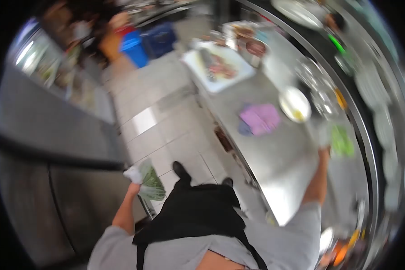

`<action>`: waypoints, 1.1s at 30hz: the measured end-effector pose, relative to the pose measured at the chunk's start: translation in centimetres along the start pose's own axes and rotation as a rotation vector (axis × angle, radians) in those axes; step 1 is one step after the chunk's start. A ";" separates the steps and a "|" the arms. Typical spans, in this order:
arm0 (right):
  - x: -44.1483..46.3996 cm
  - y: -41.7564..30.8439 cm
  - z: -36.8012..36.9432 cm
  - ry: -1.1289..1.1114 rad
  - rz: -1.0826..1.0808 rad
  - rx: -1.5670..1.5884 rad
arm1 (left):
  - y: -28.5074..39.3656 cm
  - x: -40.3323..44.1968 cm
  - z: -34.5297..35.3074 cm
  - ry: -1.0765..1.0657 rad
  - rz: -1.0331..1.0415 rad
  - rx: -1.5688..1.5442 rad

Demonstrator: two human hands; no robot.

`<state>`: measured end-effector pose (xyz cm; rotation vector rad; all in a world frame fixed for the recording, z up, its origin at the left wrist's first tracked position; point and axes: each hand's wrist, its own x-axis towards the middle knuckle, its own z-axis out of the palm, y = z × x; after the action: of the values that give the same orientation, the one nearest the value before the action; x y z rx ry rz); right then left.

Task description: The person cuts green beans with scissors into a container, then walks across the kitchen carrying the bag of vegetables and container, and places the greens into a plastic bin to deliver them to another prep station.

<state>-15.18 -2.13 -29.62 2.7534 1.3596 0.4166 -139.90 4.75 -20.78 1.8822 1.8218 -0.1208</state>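
On the left, beside the steel fridge, my left hand is closed on a clear plastic bag of greens, which hangs over the floor. My right arm stretches out over the steel counter. At its end my right hand is blurred and its fingers are not distinct. A pale, translucent shape is at the fingers, and a bright green thing lies just beyond; whether the hand grips either cannot be made out.
A purple cloth, a white bowl with yellow bits and a white cutting board with chopped food and a knife lie along the counter. Stacked plates stand on the right shelf. The steel fridge borders the aisle; a blue bin stands farther off.
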 end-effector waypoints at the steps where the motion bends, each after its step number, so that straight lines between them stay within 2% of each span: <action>1: -4.0 -6.5 -11.1 0.127 0.038 -0.129 | -0.6 -0.8 1.7 0.014 -0.046 -0.023; 2: -3.8 -8.4 -14.7 0.015 0.231 0.013 | 0.3 -1.8 2.1 -0.134 -0.148 0.071; 3: -4.2 -9.6 -15.5 0.071 0.211 -0.188 | 1.7 -3.3 2.6 0.070 -0.042 -0.099; 4: -4.6 -13.0 -21.3 -0.081 0.339 -0.095 | 2.5 -4.2 3.7 -0.005 -0.048 -0.029; 5: -5.1 -11.6 -18.2 -0.073 0.290 0.038 | 2.5 -5.2 5.0 -0.086 -0.049 0.050; 6: -7.3 -14.0 -19.6 -0.107 0.287 0.112 | -1.6 -5.7 10.8 0.129 0.043 -0.058; 7: -9.4 -14.5 -17.9 -0.252 0.161 0.110 | 0.1 -7.2 10.9 -0.099 -0.134 0.071; 8: -11.5 -18.3 -23.6 -0.332 0.207 0.186 | 1.5 -7.8 11.4 -0.323 -0.228 0.098; 9: -14.2 -18.8 -22.5 -0.149 0.144 0.226 | 2.6 -9.1 11.8 -0.258 -0.173 0.069; 10: -15.7 -19.4 -22.4 -0.209 0.142 0.200 | 4.1 -10.2 13.6 -0.191 -0.119 0.034; 13: -19.1 -23.7 -29.3 -0.223 0.187 0.211 | 4.0 -11.7 16.7 -0.135 -0.135 -0.091; 16: -20.3 -25.5 -34.7 -0.166 0.205 0.316 | 2.2 -10.9 15.9 -0.349 -0.167 0.023; 18: -19.8 -27.7 -39.2 -0.349 0.199 0.379 | 0.5 -8.8 15.2 -0.488 -0.165 0.105; 19: -19.5 -29.5 -40.9 -0.346 0.215 0.372 | -3.2 -8.0 19.1 -0.494 -0.150 0.111; 21: -20.2 -33.7 -45.2 -0.297 0.029 0.135 | -4.2 -3.1 18.9 -0.566 -0.099 0.272; 23: -20.0 -39.1 -50.5 -0.290 -0.009 0.025 | -6.0 -0.7 17.3 -0.358 0.015 0.198; 24: -19.9 -40.7 -52.0 -0.208 -0.114 0.107 | -6.7 0.9 15.9 -0.087 0.086 -0.006; 25: -19.3 -43.4 -54.1 -0.176 -0.146 0.100 | -2.8 1.3 6.4 -0.419 -0.324 -0.196; 26: -18.5 -46.6 -57.1 -0.217 -0.164 0.129 | -6.6 3.8 8.0 -0.283 -0.124 -0.180; 27: -17.4 -50.1 -60.1 -0.249 -0.189 0.162 | -7.0 5.9 6.4 -0.206 -0.206 -0.161; 29: -15.6 -55.3 -62.7 -0.281 -0.315 0.186 | -9.2 10.5 4.8 0.002 -0.327 -0.391; 31: -13.2 -60.3 -63.7 -0.250 -0.473 0.266 | -10.6 14.9 1.3 0.055 -0.261 -0.223; 33: -10.6 -65.6 -63.6 -0.223 -0.595 0.318 | -11.2 18.4 -2.1 0.181 -0.262 -0.262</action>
<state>-88.38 24.76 19.07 2.3175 2.2072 -0.1453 -149.40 22.01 -29.78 1.5108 2.0865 0.1947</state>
